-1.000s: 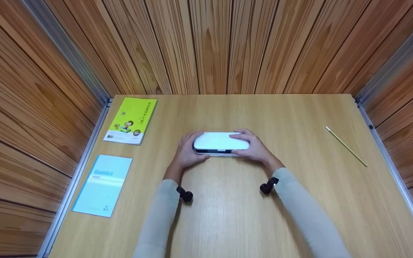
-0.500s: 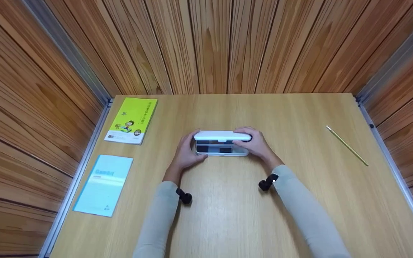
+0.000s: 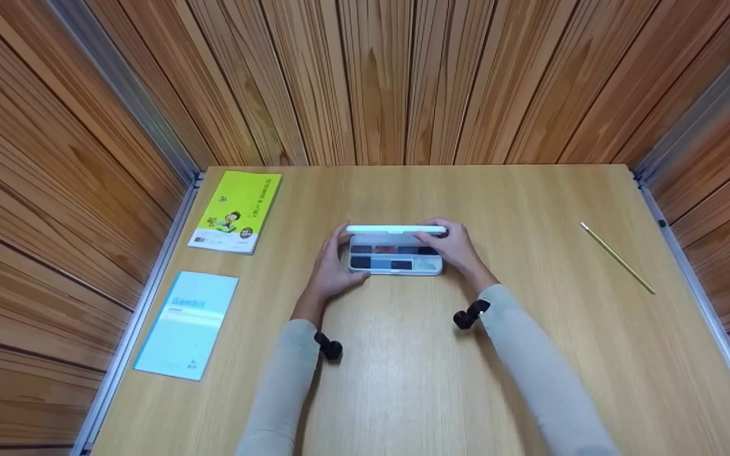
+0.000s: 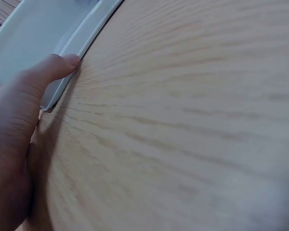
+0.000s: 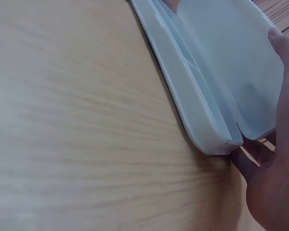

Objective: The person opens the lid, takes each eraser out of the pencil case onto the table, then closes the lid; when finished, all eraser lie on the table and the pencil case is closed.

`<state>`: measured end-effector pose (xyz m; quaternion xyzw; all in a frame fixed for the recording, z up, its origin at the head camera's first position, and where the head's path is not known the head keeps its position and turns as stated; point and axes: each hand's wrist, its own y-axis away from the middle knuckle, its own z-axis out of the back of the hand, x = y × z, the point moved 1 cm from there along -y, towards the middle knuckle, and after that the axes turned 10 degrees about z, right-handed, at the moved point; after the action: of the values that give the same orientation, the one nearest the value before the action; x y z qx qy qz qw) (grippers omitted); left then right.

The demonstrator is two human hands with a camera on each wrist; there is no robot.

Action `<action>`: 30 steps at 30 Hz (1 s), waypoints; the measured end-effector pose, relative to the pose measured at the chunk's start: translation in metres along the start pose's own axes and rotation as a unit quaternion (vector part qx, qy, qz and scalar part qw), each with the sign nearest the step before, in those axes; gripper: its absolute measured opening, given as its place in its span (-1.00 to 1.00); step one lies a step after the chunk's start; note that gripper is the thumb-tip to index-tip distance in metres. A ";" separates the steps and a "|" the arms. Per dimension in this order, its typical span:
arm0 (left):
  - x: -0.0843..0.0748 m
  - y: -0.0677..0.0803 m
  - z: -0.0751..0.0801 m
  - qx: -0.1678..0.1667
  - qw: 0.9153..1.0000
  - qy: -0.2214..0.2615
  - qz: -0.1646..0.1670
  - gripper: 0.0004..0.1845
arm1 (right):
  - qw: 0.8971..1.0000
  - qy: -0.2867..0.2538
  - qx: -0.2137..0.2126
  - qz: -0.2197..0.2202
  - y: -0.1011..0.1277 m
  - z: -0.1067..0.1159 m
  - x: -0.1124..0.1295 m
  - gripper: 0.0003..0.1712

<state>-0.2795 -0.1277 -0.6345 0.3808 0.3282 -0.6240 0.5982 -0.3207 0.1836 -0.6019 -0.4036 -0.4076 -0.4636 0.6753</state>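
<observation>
A white pencil case (image 3: pixel 374 273) lies on the table in the middle of the head view, its hinged lid (image 3: pixel 371 230) raised nearly upright at the back. Dark and bluish patches show in its compartments; what they are is too small to tell. My left hand (image 3: pixel 332 269) grips the case's left end, thumb on the front rim, which the left wrist view also shows. At the other end, my right hand (image 3: pixel 459 248) holds the lid by its right end. The right wrist view has that thumb (image 5: pixel 278 41) on the lid's edge, with some fingers hidden behind.
A yellow-green book (image 3: pixel 238 206) lies at the table's back left, with a light blue notebook (image 3: pixel 187 324) in front of it. Over on the right is a thin gold-coloured pencil (image 3: pixel 617 257). Wood-panelled walls (image 3: pixel 377 82) border the table (image 3: pixel 403 367).
The lid has swung up and back from nearly closed to about upright, exposing the compartments. My right hand has moved with it; my left hand has stayed at the left end.
</observation>
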 end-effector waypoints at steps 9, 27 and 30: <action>0.001 0.001 0.000 0.011 1.000 0.023 -0.014 0.34 | 0.999 -0.007 -0.021 -0.046 -0.008 -0.002 0.004 -0.44; 0.002 -0.001 0.002 0.002 0.999 -0.008 -0.051 0.35 | 0.997 -0.005 -0.029 -0.075 -0.012 -0.003 0.008 -0.25; 0.001 -0.002 0.003 0.009 0.999 -0.015 -0.046 0.39 | 0.998 0.001 -0.033 -0.061 -0.010 -0.001 0.006 -0.26</action>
<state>-0.2820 -0.1309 -0.6344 0.3613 0.3303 -0.6595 0.5705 -0.3290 0.1786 -0.5944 -0.3999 -0.4155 -0.5169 0.6326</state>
